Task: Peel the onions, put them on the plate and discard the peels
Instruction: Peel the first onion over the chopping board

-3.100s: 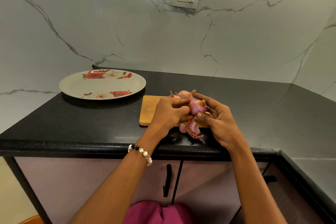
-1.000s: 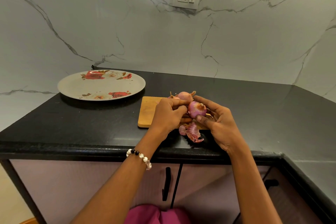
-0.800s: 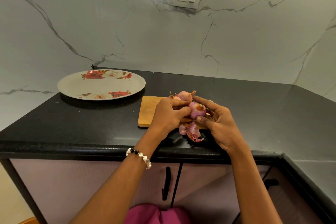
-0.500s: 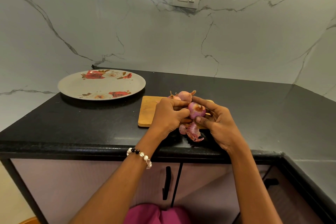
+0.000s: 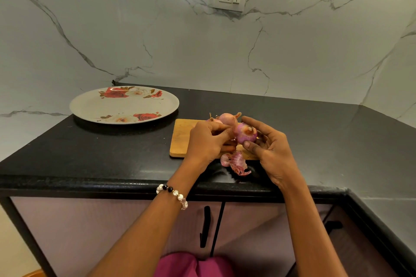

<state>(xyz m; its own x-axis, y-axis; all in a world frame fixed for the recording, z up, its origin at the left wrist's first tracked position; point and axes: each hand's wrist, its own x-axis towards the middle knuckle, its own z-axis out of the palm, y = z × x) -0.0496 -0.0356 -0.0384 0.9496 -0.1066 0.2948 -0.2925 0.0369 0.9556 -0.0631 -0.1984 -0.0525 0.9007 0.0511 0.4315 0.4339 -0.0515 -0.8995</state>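
Onion: held off the board, cradled in right hand grip, thumb under, fingers curled behind, so root end faces the person w/ skin exposed for stripping. Left hand grip pinches at onion's left side, apparently on a skin edge; contact pt partly hidden. Peels lie on counter just below both grips, likely dropped there for later disposal. Unpeeled onions wait just beyond the grips. Plate sits well to left, nothing on it.
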